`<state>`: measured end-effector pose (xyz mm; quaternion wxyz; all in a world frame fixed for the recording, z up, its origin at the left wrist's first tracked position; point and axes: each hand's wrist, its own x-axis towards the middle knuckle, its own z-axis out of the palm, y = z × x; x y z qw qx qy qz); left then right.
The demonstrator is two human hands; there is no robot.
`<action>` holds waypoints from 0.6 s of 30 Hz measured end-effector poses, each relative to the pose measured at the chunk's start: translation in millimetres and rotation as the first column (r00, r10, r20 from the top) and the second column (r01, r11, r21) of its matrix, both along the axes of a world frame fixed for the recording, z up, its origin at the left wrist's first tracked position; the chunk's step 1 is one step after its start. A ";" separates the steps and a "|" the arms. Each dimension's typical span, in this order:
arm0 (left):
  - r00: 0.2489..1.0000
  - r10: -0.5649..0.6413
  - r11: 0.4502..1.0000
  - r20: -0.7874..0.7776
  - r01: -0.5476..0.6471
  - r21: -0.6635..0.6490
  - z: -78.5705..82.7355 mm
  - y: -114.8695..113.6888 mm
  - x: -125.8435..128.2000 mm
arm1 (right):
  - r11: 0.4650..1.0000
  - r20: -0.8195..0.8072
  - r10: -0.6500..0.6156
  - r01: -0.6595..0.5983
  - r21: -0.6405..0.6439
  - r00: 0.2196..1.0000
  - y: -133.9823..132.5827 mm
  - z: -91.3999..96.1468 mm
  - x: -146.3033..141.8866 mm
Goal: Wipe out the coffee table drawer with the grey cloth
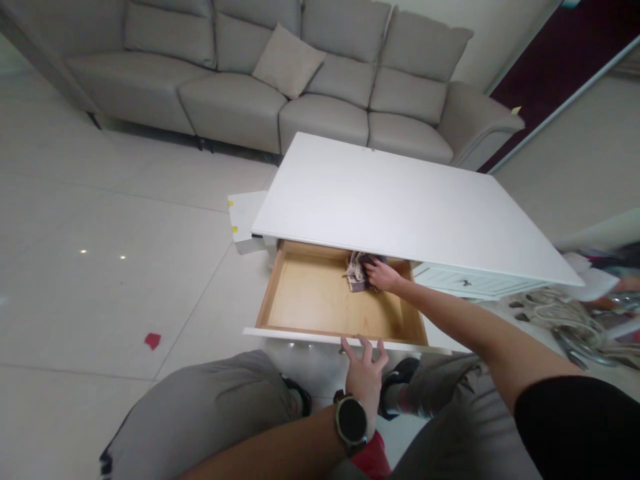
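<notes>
At the centre of the view, a white table [400,207] with one wooden drawer [320,300] pulled out toward six o'clock. A crumpled cloth [355,273], dark and pale in patches, lies inside it against the back wall, at one o'clock of the drawer floor and partly under the table edge. The right hand [383,275] reaches in from four o'clock, its fingers curled closed on the cloth. The left hand [365,373] is at six o'clock of the drawer, fingers spread open with the tips on the white drawer front, and a dark round watch [351,421] is on its wrist. A second drawer [465,283], shut, is at three o'clock of the open one. A grey sofa [235,100] with a loose cushion [287,60] stands at twelve o'clock. A tangle of cables [565,320] lies on the floor at three o'clock, and a red scrap [153,341] at eight o'clock.
</notes>
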<state>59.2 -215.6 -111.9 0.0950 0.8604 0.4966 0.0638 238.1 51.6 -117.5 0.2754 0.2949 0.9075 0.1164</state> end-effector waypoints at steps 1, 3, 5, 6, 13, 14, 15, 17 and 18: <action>1.000 -0.002 1.000 0.000 0.002 0.001 0.7 0.1 -0.4 | 0.999 0.021 -0.039 0.039 0.005 0.999 -4.7 5.4 15.0; 1.000 -0.009 1.000 0.001 0.009 0.007 2.5 -0.3 -2.1 | 0.993 0.058 -0.120 0.119 0.025 0.991 -16.4 16.3 37.6; 1.000 -0.011 1.000 0.008 0.011 0.011 4.0 -1.4 -3.9 | 0.980 0.064 -0.199 0.197 0.041 0.978 -32.5 25.0 47.3; 1.000 -0.015 1.000 0.011 0.014 0.012 4.5 -2.0 -4.8 | 0.971 0.049 -0.237 0.236 0.028 0.970 -42.6 28.1 47.6; 0.998 -0.056 0.998 0.030 0.056 -0.004 4.5 -2.8 -11.0 | 0.935 -0.027 -0.299 0.287 -0.207 0.954 -105.1 47.9 46.0; 0.998 -0.059 0.998 0.031 0.059 -0.001 4.9 -2.6 -12.6 | 0.939 -0.049 -0.290 0.274 -0.210 0.956 -103.9 55.2 52.4; 0.998 -0.059 0.998 0.032 0.059 0.005 5.6 -2.3 -14.2 | 0.942 -0.080 -0.293 0.273 -0.194 0.953 -100.0 63.2 59.7; 0.998 -0.049 0.999 0.033 0.048 0.022 7.5 -1.5 -17.4 | 0.941 -0.160 -0.333 0.317 -0.118 0.929 -88.7 78.3 74.1; 0.999 -0.042 0.999 0.033 0.041 0.030 8.5 -1.0 -18.7 | 0.933 -0.202 -0.360 0.351 -0.082 0.911 -83.9 83.7 79.8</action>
